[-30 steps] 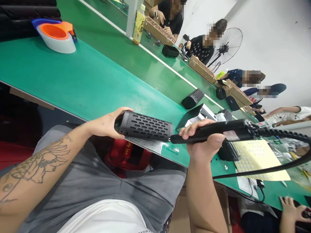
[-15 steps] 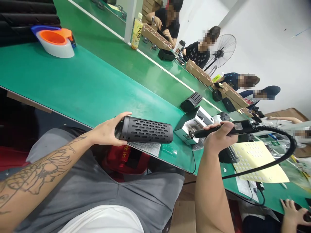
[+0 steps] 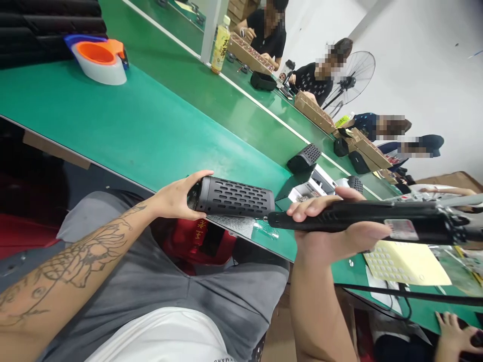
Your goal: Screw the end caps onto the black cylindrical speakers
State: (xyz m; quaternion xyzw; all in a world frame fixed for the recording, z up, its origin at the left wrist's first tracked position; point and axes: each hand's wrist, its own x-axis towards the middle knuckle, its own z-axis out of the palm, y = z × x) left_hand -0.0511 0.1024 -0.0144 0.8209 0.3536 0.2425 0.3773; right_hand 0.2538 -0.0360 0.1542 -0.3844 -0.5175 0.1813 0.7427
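Observation:
My left hand (image 3: 177, 198) grips the left end of a black speaker housing (image 3: 237, 197) with rows of slots, which lies sideways at the front edge of the green table (image 3: 158, 136). In my right hand (image 3: 328, 226) is a black electric screwdriver (image 3: 354, 219), held level with its tip pointing left. That tip is close to the housing's lower right corner; whether they touch I cannot tell. Behind my right hand stands a small screw feeder box (image 3: 307, 186), partly hidden. Bubble wrap (image 3: 236, 226) lies under the housing.
Another slotted housing (image 3: 305, 158) stands behind the feeder. A tape dispenser (image 3: 100, 60) sits at the far left, a drink bottle (image 3: 221, 45) at the back. A yellow sticker sheet (image 3: 407, 262) and the screwdriver's cable (image 3: 407, 291) are on the right. A co-worker's hand (image 3: 455, 329) shows lower right.
My right hand has brought the screwdriver from the feeder box leftward and nearer, up to the housing's right end. My left hand keeps its hold. The whole view has shifted slightly.

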